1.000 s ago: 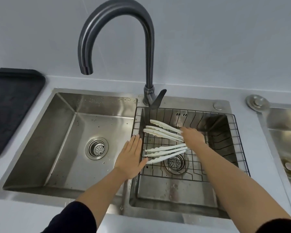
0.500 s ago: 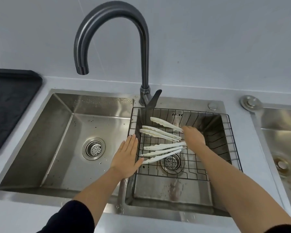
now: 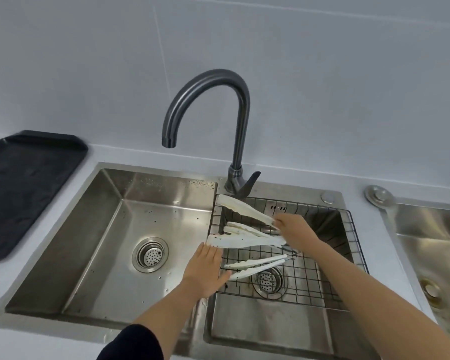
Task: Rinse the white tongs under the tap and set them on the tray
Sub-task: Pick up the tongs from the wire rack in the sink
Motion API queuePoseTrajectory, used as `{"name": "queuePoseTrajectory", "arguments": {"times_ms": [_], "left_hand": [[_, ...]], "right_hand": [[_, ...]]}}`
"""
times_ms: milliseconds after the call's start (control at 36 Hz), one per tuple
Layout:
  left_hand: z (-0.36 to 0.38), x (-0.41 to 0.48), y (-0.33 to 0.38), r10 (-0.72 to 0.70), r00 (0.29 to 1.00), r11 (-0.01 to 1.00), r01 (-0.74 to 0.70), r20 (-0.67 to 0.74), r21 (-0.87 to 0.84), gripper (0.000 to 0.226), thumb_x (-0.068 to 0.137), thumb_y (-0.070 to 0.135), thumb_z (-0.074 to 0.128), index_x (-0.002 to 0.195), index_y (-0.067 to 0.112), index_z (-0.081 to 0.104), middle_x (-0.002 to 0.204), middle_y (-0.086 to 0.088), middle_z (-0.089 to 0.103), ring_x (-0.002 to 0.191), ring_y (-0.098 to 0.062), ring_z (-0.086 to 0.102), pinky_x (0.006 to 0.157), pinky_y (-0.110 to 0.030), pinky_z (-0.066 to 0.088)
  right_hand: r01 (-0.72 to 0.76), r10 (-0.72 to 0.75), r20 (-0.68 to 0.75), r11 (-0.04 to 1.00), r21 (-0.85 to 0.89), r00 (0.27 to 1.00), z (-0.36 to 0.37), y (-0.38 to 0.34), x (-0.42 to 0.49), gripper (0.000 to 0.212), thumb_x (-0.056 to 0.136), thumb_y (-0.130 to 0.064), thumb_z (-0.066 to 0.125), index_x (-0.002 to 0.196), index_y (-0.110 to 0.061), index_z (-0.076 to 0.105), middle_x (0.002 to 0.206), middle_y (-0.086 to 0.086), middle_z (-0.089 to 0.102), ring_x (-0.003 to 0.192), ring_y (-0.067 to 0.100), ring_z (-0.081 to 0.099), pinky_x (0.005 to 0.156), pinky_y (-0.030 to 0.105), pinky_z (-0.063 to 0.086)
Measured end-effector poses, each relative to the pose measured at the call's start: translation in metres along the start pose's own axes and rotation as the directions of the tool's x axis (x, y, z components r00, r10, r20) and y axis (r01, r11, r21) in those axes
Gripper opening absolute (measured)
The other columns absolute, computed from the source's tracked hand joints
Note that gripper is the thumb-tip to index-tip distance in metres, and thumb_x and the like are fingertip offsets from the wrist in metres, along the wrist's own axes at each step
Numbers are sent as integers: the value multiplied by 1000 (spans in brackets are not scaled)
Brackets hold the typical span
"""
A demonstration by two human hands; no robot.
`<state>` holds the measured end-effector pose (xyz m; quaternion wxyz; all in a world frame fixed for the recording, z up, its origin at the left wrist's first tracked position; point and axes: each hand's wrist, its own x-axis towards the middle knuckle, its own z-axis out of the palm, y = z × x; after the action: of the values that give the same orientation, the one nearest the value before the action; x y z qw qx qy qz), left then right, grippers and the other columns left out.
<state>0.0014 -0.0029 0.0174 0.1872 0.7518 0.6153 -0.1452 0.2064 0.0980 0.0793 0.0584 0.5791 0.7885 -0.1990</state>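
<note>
Head cam: right hand grips the white tongs by the hinge, probably for rinsing; left hand lies flat, empty.

Brushed stainless steel on the sink, satin sheen, spotted along the back wall. Centre frame, the tap: dark gunmetal metal, smooth, soft gloss. Right basin, the wire rack: thin dark metal wire. The white tongs: matt, plastic-looking, dark-specked, bare metal at the hinge. Left edge, the tray: black, matt, faintly textured. Upper frame, the wall: white, smooth, slight sheen.
</note>
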Motion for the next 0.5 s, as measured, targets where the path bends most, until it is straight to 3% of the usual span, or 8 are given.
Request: {"name": "queuePoseTrajectory", "arguments": {"times_ms": [83,167,250,306,361,417,500], "left_hand": [[-4,-1,-2,2,1000,999,-2,-17,-47,74,95,51,24,148,5,4,157,-10,11,146,-25,6,119,-35,-5],[-7,-4,-9,-23,999,991,19,-30,-130,79,94,53,25,148,6,-6,159,-10,-4,147,-22,-7,119,-33,-8],[-11,-7,-19,-74,996,967,61,-43,-246,84,92,54,29,147,7,-14,157,-9,-16,145,-20,-15,118,-32,-10],[-16,-12,-28,-129,991,942,108,-45,-317,87,91,52,35,147,6,-12,158,-10,-15,146,-20,-14,120,-33,-6],[-24,-17,-37,-179,984,902,155,-23,-402,84,90,47,42,148,5,-2,159,-11,-4,147,-22,-5,120,-33,1],[-30,-20,-48,-243,970,808,197,-10,-556,72,89,35,48,147,5,16,155,-12,19,144,-23,15,116,-33,16],[-36,-24,-65,-339,939,503,229,53,-833,49,85,19,54,132,10,45,136,-11,48,127,-25,43,102,-32,35]], "right_hand": [[-10,5,41,993,121,999,-3,-25,1,23,100,-15,34,98,-11,57,89,5,52,80,17,47,58,21,34],[-52,33,84,970,237,996,2,-47,5,28,98,-12,37,106,-4,62,90,3,52,80,17,48,58,22,36],[-103,57,144,935,340,988,9,-69,9,28,97,-9,39,99,-3,66,85,2,54,61,10,46,50,12,31],[-177,99,196,884,434,976,16,-84,11,28,96,-8,40,80,-9,63,74,1,52,56,6,42,47,13,32],[-280,154,269,797,535,951,25,-97,12,25,96,-7,39,94,-3,64,70,3,51,53,10,48,43,14,40],[-342,171,326,728,594,930,35,-111,12,30,96,-7,38,115,5,57,66,2,50,52,11,49,40,13,42],[-410,187,379,608,680,906,45,-132,13,21,95,-3,37,103,-1,56,62,5,49,48,12,49,36,14,42]]}}
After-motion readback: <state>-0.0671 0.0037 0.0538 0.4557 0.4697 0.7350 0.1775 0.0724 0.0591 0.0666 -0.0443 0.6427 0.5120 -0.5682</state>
